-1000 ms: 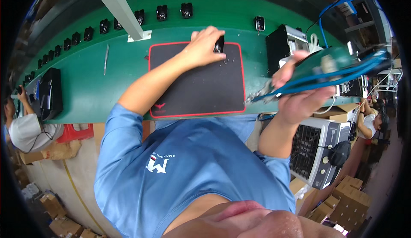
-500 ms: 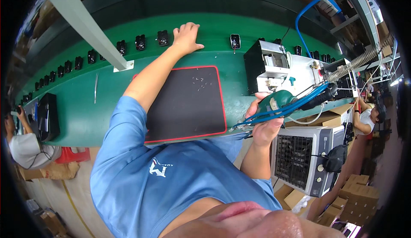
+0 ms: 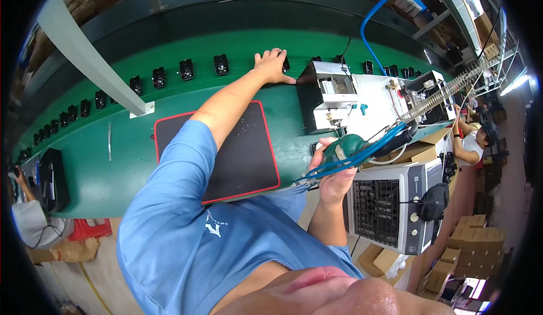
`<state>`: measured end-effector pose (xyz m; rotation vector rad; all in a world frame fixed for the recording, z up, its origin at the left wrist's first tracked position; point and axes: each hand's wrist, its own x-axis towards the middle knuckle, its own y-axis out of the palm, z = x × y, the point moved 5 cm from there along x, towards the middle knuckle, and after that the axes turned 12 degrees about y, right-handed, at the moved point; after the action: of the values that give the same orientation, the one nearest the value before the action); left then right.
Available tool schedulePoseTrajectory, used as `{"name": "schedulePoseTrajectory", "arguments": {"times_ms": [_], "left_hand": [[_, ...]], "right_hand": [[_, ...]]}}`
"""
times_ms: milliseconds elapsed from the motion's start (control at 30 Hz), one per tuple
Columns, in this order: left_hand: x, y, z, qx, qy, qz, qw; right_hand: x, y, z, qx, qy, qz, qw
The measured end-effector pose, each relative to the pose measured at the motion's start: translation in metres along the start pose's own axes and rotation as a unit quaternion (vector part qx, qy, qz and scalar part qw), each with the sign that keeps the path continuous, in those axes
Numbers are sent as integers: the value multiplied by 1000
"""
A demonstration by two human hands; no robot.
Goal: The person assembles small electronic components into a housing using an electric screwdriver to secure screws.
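Note:
Stretched far over the green belt, my left hand [image 3: 271,67] has its fingers spread and thumb out to the right. At its fingertips a small black device [image 3: 286,63] shows only in part; whether they touch I cannot tell. My right hand [image 3: 335,180] is wrapped round a green power screwdriver [image 3: 346,147] with blue cords running along it. That tool hangs by a coiled metal spring [image 3: 435,104] and slants, its tip low at the left above the bench edge. A black mat with a red border [image 3: 240,156] lies under my left arm, with small light scraps on it.
Several black devices [image 3: 186,70] stand in a row along the belt [image 3: 237,40]. A black and white machine [image 3: 328,97] stands right of my left hand. A grey post [image 3: 85,49] rises at the left. Below the bench on the right are an air cooler [image 3: 379,207] and cartons [image 3: 472,238].
My left hand has moved right along the belt to the device near the machine, partly covering it. The view has shifted. My right hand still grips the screwdriver.

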<state>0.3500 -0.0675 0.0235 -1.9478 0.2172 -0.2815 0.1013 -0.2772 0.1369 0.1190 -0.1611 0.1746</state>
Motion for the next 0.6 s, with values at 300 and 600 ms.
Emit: {"name": "schedulePoseTrajectory", "arguments": {"times_ms": [300, 600], "left_hand": [[16, 10, 26, -64, -32, -78, 994], [7, 13, 45, -70, -39, -138, 987]], "right_hand": [[2, 2, -3, -1, -4, 20, 1000], [3, 16, 4, -2, 9, 20, 1000]]}}
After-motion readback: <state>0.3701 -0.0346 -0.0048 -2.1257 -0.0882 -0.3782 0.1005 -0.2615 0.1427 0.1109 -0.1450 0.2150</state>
